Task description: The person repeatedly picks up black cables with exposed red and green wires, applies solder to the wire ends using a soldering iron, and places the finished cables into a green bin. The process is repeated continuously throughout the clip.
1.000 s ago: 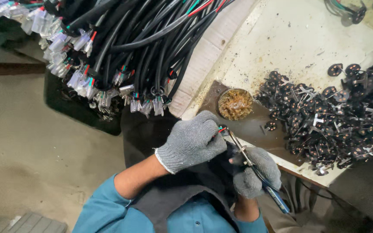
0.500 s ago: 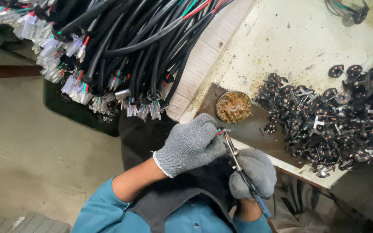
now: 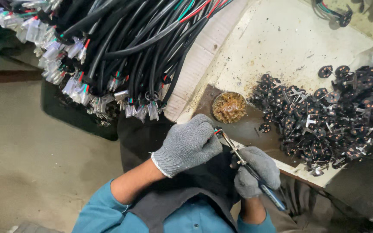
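Observation:
Both my hands wear grey knit gloves. My left hand (image 3: 189, 144) is closed around the end of a cable whose red and green wire tips (image 3: 216, 131) stick out by the thumb. My right hand (image 3: 254, 170) grips a blue-handled soldering iron (image 3: 255, 174), and its thin metal tip reaches up to those wire tips. Both hands hover just below the near edge of the workbench (image 3: 281, 39). Just above the hands, a small round tin of brownish flux (image 3: 229, 107) stands on a dark plate.
A thick bundle of black cables with white connectors (image 3: 109, 56) hangs over the bench's left side. To the right, a heap of small black round parts with metal pins (image 3: 333, 116) covers the bench. Concrete floor (image 3: 31, 146) lies at left.
My hands have hardly moved; the view has shifted slightly. The iron's tip stays at the wire ends.

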